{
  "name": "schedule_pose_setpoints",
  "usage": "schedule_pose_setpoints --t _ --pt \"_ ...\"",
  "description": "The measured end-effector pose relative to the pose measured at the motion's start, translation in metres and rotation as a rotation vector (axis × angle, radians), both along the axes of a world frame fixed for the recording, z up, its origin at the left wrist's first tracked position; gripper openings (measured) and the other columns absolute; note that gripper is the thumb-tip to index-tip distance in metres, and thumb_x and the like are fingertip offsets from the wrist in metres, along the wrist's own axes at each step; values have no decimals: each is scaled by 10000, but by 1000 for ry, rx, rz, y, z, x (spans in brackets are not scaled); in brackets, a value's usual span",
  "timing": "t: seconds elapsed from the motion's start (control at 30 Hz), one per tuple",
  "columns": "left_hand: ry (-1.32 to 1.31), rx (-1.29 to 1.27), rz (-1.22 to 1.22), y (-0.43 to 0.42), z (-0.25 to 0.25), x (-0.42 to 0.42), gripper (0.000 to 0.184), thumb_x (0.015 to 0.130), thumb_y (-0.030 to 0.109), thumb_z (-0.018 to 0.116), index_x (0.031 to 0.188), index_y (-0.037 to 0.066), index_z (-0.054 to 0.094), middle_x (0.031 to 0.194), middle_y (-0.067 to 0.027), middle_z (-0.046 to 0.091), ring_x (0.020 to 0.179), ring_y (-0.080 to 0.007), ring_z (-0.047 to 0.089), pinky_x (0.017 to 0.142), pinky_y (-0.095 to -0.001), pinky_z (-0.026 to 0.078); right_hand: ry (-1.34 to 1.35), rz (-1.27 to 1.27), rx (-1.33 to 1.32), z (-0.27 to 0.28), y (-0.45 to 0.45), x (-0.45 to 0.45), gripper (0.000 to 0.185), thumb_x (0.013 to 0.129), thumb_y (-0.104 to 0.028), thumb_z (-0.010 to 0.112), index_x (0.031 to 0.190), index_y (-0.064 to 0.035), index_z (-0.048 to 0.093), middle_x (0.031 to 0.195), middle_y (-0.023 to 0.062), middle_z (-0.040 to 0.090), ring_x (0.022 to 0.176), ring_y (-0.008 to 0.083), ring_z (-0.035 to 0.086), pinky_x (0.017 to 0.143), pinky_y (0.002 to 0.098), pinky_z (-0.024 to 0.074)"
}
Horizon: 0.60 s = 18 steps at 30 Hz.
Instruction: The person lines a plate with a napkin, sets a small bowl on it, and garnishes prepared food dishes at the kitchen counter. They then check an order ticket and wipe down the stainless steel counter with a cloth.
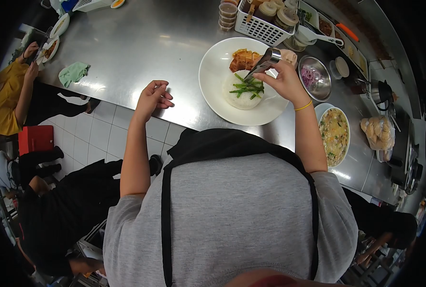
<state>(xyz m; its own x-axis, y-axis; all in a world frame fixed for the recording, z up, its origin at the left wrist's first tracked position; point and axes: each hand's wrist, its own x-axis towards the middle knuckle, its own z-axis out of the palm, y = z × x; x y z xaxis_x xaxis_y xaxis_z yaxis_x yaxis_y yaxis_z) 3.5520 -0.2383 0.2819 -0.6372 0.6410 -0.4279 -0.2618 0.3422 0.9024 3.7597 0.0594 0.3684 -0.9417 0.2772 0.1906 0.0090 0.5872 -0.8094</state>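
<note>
My right hand (pixel 285 82) grips short metal tongs (pixel 270 56), whose tips reach down to the green vegetable pieces (pixel 249 88). These lie on a round mound of white rice (pixel 239 99) in a wide white plate (pixel 212 98). Sliced browned meat (pixel 244 60) sits behind the rice on the same plate. Whether the tongs pinch a green piece is hard to see. Over the counter's front edge, left of the plate, my left hand (pixel 154 99) hovers with loosely curled fingers apart and nothing in it.
Right of the plate stand a metal bowl of sliced purple onion (pixel 313 79) and an oval dish of topped food (pixel 334 136). Behind are a white basket of bottles (pixel 263 31) and stacked sauce cups (pixel 228 16). A green cloth (pixel 73 74) lies left, near a person in yellow (pixel 7 91).
</note>
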Motion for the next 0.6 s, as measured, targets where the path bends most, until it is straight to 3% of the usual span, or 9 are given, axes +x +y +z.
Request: schedule_pose_setpoints --t 0.17,0.3,0.47,0.6 --pt "-2 1 0 0 2 0 294 931 250 477 1139 46 511 758 -45 610 595 -101 622 539 -190 480 -118 -41 50 15 -1 2 261 733 -175 734 872 17 623 754 50 603 697 117 555 630 260 443" --pt "-3 6 -2 0 1 -1 293 932 247 473 1139 43 510 759 -45 609 596 -102 622 543 -192 483 -10 18 -3 0 10 5 267 733 -174 737 869 24 621 765 48 606 703 112 548 638 264 446" --pt "-7 -1 2 0 0 -1 295 932 248 474 1140 43 509 757 -45 608 596 -104 622 547 -195 485 -181 -49 -5 17 0 4 212 747 -168 729 853 1 656 815 39 648 747 92 539 670 245 422" --pt "3 12 0 0 0 0 296 932 249 475 1140 41 510 756 -43 609 592 -105 623 542 -193 483 -116 -11 14 11 7 1 213 749 -172 728 845 5 657 815 45 650 754 92 542 695 249 425"
